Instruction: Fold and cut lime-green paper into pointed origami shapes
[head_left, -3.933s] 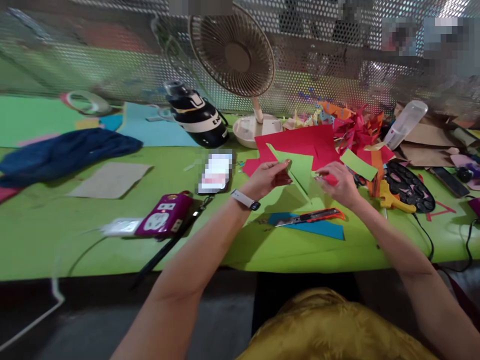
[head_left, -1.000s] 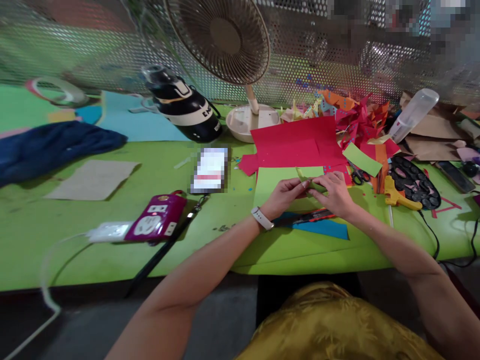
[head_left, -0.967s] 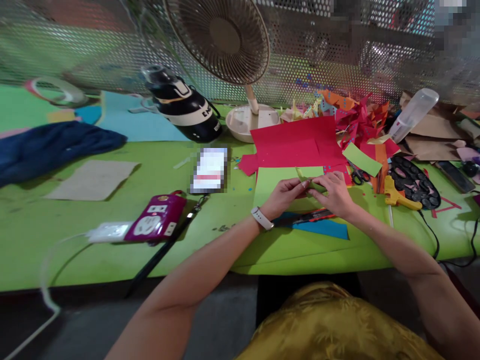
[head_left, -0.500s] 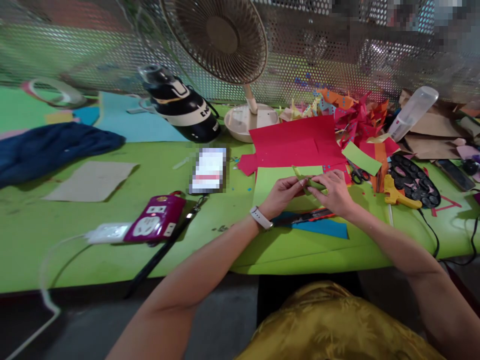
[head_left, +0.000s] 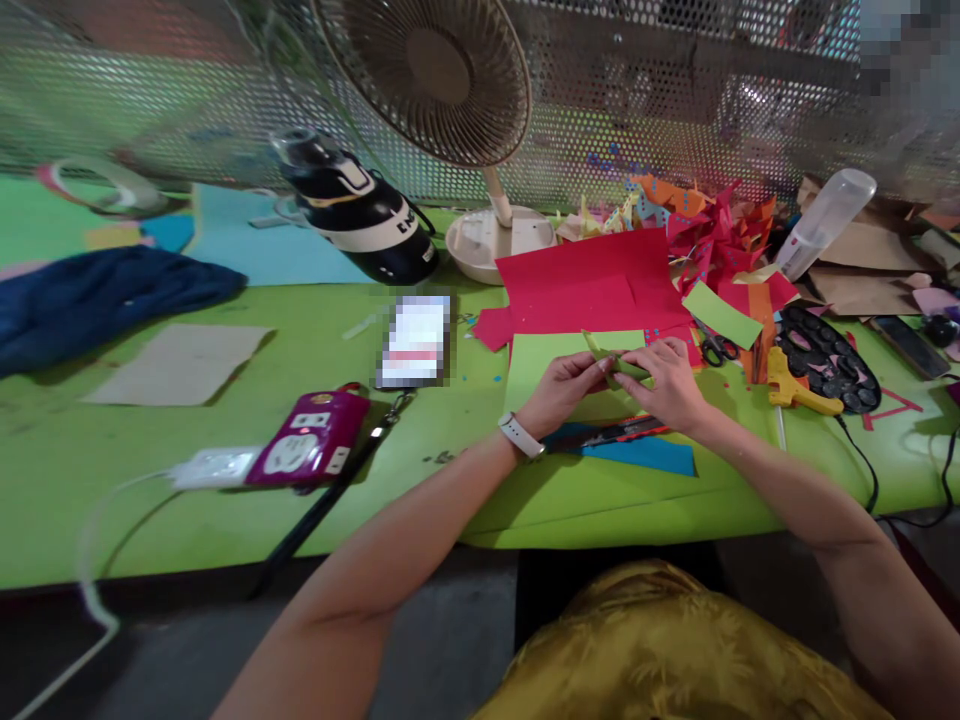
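Observation:
Between my two hands is a small folded piece of green paper, raised over the table. My left hand pinches its left side with thumb and fingertips; my right hand grips the right side. Part of the piece is hidden by my fingers. Under my hands lies a light green sheet, with red paper behind it. Nearer to me, a red and black utility knife rests on a strip of blue paper.
To the right are scissors, a yellow glue gun and a black round tray. A fan and a black bottle stand behind. Left of my hands lie a phone and a purple power strip.
Both hands keep almost the same grip on the folded green paper. The camera view has shifted very slightly; nothing on the table has visibly moved.

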